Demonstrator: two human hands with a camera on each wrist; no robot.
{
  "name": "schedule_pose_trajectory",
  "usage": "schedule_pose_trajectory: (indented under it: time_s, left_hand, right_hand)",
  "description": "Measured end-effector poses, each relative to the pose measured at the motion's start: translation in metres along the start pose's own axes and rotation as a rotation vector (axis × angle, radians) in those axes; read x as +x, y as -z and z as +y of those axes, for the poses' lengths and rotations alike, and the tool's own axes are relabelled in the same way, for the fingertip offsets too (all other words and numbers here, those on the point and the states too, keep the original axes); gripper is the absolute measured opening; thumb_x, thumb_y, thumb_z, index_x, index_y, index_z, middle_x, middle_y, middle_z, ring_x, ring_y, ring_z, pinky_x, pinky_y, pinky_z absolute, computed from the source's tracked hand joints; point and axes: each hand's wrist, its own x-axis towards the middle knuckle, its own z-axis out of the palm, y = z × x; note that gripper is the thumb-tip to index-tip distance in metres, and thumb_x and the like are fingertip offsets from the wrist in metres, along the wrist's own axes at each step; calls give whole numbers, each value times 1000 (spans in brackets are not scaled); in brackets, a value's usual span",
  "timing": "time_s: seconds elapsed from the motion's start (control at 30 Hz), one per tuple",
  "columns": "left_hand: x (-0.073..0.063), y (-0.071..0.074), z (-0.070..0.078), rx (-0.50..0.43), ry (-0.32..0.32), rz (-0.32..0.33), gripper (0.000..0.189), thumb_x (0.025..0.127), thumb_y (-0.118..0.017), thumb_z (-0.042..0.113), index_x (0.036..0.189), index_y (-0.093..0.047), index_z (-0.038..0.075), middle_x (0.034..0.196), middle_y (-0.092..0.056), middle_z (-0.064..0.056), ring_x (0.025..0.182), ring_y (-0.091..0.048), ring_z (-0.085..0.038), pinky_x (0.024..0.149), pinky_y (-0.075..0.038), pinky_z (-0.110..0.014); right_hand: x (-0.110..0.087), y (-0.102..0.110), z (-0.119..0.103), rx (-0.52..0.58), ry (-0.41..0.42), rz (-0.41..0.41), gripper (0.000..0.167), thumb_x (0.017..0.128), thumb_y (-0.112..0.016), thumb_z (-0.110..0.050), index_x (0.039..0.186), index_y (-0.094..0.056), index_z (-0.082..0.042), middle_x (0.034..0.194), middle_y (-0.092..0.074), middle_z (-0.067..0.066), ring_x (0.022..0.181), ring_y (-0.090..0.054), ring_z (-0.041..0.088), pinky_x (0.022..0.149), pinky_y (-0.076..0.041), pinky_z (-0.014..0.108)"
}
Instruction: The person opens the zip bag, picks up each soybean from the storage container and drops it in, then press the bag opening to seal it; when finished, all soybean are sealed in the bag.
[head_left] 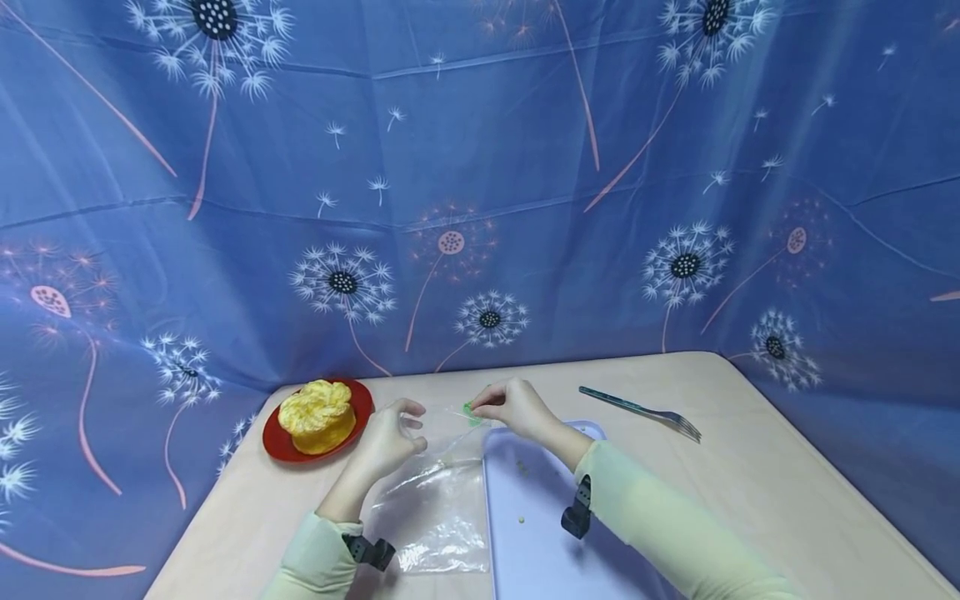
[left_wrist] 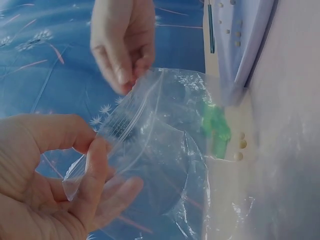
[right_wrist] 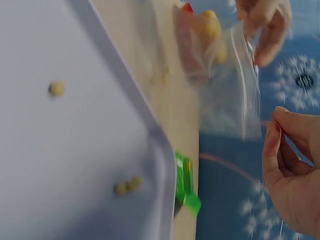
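A clear zip bag (left_wrist: pixel 150 145) hangs from my left hand (left_wrist: pixel 65 165), whose thumb and forefinger pinch its zip edge at one end; the other fingers lie behind the plastic. At the bag's far top corner is my right hand (right_wrist: pixel 295 165), thumb and forefinger tips together. In the right wrist view a small gap shows between those fingertips and the bag (right_wrist: pixel 225 95), and nothing shows in them. A crumpled green wrapper (right_wrist: pixel 184 180) lies by the far left corner of the lilac tray (head_left: pixel 502 533), under the right hand in the head view.
Small round beige balls lie on the tray, such as this ball (right_wrist: pixel 57 89), and a few by the wrapper. To the left, a red plate (head_left: pixel 273 437) holds a yellow bun-shaped thing (head_left: pixel 318 412). A fork (head_left: pixel 637 408) lies behind the tray, toward the right. A patterned blue curtain (head_left: pixel 480 167) encloses the table.
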Motion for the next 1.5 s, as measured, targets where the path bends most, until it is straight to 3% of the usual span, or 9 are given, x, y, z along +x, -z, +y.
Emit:
schedule_pose_trajectory:
  time_s: [0.1, 0.3, 0.5, 0.63, 1.0, 1.2, 1.5]
  left_hand:
    - [0, 3, 0, -2, 8, 2, 43, 68, -75, -4, 111, -67, -2, 107, -71, -15, 97, -72, -34, 73, -60, -39]
    - [0, 6, 0, -4, 22, 4, 42, 70, -76, -4, 111, -67, -2, 108, -70, -16, 97, -72, -33, 75, -60, -40]
    - [-1, 8, -3, -6, 40, 3, 42, 70, -75, -4, 111, -67, -2, 110, -69, -17, 98, -71, -32, 76, -60, -40]
    - [0, 7, -3, -14, 50, -1, 42, 71, -75, -3, 112, -67, -1, 111, -69, -17, 98, -71, -31, 77, -60, -39]
    - [-2, 4, -4, -39, 27, -10, 43, 70, -74, -4, 112, -66, -3, 107, -70, -16, 98, -71, -34, 76, -60, -41]
    - [-2, 0, -5, -40, -2, -10, 42, 69, -74, -6, 110, -66, -3, 109, -69, -18, 96, -71, -33, 75, -59, -40]
    - [-2, -2, -4, -34, -20, -13, 43, 68, -74, -7, 110, -66, -4, 110, -68, -18, 96, -71, -32, 76, -59, -40]
  right_hand:
    - [-5, 15, 12, -5, -38, 16, 9, 90, -76, -8, 99, -79, -6, 96, -75, 0, 85, -70, 14, 75, -58, 28]
    - [-24, 38, 47, -129, -90, 39, 8, 89, -76, -6, 96, -79, -4, 93, -75, 2, 79, -66, 15, 70, -55, 31]
    - [-40, 40, 73, -189, -227, 20, 4, 84, -79, -2, 88, -79, -2, 84, -72, 0, 72, -60, 12, 62, -50, 27]
    - [-43, 37, 80, -226, -248, 23, 5, 81, -82, 0, 80, -79, -5, 80, -71, -1, 70, -57, 11, 61, -47, 28]
    - [-46, 34, 83, -249, -248, 46, 17, 81, -79, 5, 71, -74, -8, 68, -65, -4, 63, -56, 11, 57, -48, 24]
    - [-41, 35, 80, -157, -246, 57, 11, 84, -77, 4, 76, -75, -4, 64, -64, 1, 56, -54, 10, 53, -46, 23]
    - [-21, 29, 35, 8, -147, 45, 4, 88, -75, 0, 90, -77, 4, 82, -73, 2, 70, -67, 12, 67, -60, 32]
